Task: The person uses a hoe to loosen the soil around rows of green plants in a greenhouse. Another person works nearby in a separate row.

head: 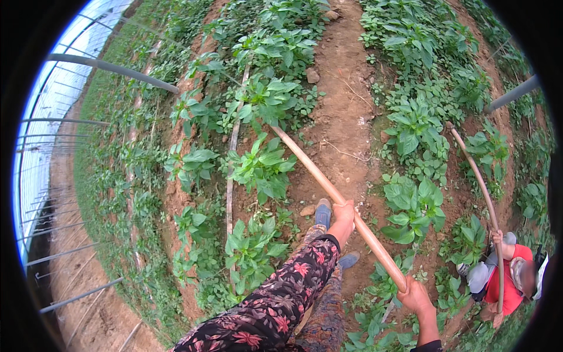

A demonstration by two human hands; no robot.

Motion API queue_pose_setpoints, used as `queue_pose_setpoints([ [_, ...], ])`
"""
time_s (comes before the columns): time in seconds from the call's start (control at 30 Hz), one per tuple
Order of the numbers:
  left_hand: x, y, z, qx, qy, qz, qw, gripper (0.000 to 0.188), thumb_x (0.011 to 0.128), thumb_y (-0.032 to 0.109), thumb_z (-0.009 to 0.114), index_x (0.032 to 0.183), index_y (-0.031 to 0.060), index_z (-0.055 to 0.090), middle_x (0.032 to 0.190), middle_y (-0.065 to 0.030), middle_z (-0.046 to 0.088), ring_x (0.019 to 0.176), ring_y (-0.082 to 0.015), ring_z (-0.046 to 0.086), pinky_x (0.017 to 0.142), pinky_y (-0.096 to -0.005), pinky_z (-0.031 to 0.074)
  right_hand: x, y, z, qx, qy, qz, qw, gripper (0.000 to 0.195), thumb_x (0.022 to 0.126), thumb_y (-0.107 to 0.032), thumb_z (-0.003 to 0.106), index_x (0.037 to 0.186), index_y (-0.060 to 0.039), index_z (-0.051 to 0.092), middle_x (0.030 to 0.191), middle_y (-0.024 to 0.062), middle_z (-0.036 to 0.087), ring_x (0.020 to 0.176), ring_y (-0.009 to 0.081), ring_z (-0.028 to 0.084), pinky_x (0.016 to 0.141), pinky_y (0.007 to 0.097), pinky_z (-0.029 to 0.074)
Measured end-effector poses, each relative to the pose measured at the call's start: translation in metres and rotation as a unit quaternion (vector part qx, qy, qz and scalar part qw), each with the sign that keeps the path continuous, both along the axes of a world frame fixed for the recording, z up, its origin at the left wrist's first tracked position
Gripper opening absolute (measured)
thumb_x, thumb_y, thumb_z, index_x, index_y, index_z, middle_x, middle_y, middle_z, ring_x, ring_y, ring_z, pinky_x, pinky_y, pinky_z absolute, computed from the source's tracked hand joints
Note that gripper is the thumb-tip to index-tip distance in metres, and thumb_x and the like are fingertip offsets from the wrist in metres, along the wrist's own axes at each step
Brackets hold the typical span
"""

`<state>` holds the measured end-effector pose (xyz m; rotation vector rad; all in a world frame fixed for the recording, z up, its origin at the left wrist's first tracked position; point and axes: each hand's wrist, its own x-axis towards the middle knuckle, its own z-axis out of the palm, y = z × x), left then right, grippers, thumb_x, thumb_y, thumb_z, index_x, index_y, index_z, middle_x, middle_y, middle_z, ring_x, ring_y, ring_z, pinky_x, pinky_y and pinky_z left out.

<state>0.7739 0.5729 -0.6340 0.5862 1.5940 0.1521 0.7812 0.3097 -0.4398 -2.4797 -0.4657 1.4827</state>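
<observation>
A long wooden tool handle runs diagonally before me. My left hand grips it near its middle, and my right hand is closed around its lower right end. The far end of the handle goes in under a leafy pepper plant, so the tool's head is hidden. Another pepper plant stands just left of the handle. My blue shoes are on the soil below my left hand.
A dirt path runs ahead between plant rows, with stones along its edge. A drip hose lies left. Metal poles slant in at both sides. At right, a person in red holds a curved wooden handle.
</observation>
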Motion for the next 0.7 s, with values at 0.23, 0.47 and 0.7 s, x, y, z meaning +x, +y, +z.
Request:
queue_pose_setpoints([
  [0.23,-0.063,-0.055,0.045,-0.029,0.000,-0.067,0.997,0.027,0.080,0.011,0.058,0.092,0.0072,0.034,0.062,-0.0066,0.047,0.046,-0.0175,0.049,0.038,-0.0322,0.045,-0.099,-0.061,0.023,-0.046,0.011,-0.034,0.998,0.029,0.064,-0.017,0.061,0.084,-0.0007,0.049,0.070,0.0230,0.059,0.070,0.0413,0.058,0.065,0.0471,0.047],
  [0.47,-0.135,-0.118,0.104,-0.099,0.025,-0.117,0.988,0.026,0.079,0.008,0.060,0.092,0.0090,0.037,0.068,-0.0054,0.047,0.049,-0.0164,0.050,0.040,-0.0323,0.048,-0.211,-0.123,0.090,-0.102,0.080,-0.034,0.991,0.039,0.078,-0.027,0.057,0.106,-0.0015,0.050,0.073,0.0233,0.059,0.067,0.0402,0.059,0.057,0.0477,0.045],
  [0.7,-0.119,-0.061,0.097,-0.094,0.014,-0.135,0.986,0.028,0.078,0.009,0.059,0.095,0.0086,0.037,0.071,-0.0065,0.047,0.051,-0.0172,0.051,0.041,-0.0328,0.048,-0.197,-0.056,0.080,-0.106,0.134,-0.083,0.982,0.046,0.077,-0.025,0.057,0.116,-0.0034,0.047,0.075,0.0235,0.059,0.067,0.0408,0.058,0.057,0.0481,0.046],
])
